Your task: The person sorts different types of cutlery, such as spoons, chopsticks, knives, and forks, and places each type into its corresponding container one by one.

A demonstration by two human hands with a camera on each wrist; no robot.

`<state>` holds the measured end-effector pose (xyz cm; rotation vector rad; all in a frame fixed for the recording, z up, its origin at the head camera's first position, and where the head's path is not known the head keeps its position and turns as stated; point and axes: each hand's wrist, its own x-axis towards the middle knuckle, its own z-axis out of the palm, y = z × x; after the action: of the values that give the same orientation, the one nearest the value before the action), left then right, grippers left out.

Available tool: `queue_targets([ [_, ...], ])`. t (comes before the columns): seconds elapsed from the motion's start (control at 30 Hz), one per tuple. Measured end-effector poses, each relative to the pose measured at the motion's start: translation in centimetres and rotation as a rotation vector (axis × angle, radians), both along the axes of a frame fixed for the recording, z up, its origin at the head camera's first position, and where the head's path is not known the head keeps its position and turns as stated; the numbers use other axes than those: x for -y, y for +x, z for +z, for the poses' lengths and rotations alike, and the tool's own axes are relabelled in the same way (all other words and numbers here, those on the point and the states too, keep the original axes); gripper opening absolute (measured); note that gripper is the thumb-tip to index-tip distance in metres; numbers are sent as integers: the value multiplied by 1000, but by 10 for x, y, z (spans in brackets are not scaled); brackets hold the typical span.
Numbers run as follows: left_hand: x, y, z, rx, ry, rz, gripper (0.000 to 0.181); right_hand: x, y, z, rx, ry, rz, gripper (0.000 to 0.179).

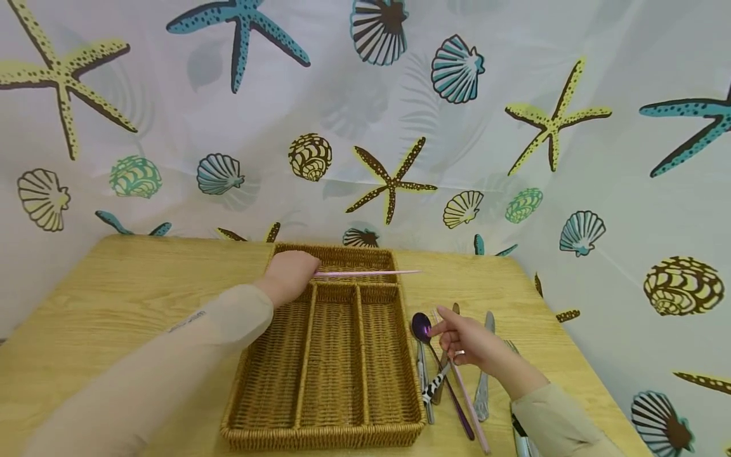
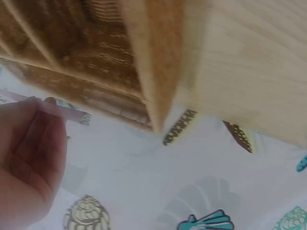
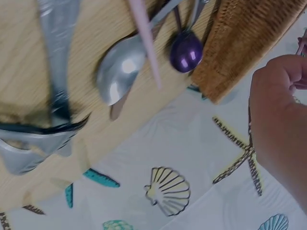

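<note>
My left hand (image 1: pixel 292 274) pinches a pink chopstick (image 1: pixel 365 273) near its thicker, patterned end. It reaches over the back compartment of a wicker cutlery basket (image 1: pixel 322 438), the chopstick lying level across it with its thin tip past the right rim. Over the cutlery beside the basket, my right hand (image 1: pixel 468 343) hovers with fingers loosely bent and nothing seen between them. Near its fingertips is a purple spoon (image 1: pixel 421 326). Another pink chopstick (image 1: pixel 471 409) runs below this hand, and in the right wrist view it crosses a silver spoon (image 3: pixel 120 69).
To the right lie a silver knife (image 1: pixel 482 397) and a fork (image 1: pixel 512 346), with more cutlery partly under my right sleeve. A black-and-white patterned handle (image 1: pixel 435 386) lies against the basket's right side. Behind the wooden table (image 1: pixel 165 273) hangs a shell-and-starfish cloth (image 1: pixel 274 114).
</note>
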<state>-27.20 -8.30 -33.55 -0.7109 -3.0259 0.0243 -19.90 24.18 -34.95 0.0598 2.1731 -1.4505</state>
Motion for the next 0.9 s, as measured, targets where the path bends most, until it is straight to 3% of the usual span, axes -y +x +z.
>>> queue_targets([
  [0.2, 13, -22, -9, -16, -58, -19, 13, -22, 2, -3, 9, 0, -22, 55],
  [0.4, 20, -37, -12, -17, -81, -28, 13, -31, 1, -4, 29, -3, -36, 55],
  [0.63, 19, -43, -17, -30, -144, -27, 22, -35, 1, -7, 27, 3, -24, 55],
  [0.9, 6, -49, -23, -21, -189, 0, 19, -32, 1, -7, 26, 22, -27, 57],
])
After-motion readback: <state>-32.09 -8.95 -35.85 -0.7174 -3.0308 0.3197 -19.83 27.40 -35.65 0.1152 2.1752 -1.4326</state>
